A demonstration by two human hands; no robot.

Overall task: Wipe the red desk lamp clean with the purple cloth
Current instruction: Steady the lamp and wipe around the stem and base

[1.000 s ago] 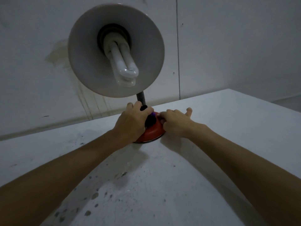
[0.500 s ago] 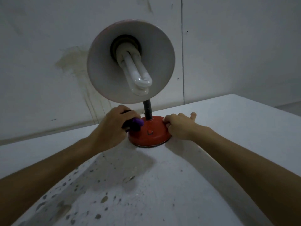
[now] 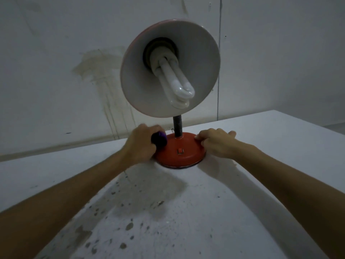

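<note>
Left hand clenched on purple cloth, at nine o'clock of red lamp base; right hand pressed flat at three. Best swept round rim, base pinned steady.

White bench, top speckled with dark spots and chips toward the near edge (densest at lower left). Behind it a pale wall with a brownish stain, streaks running down; vertical seam right of centre.
</note>
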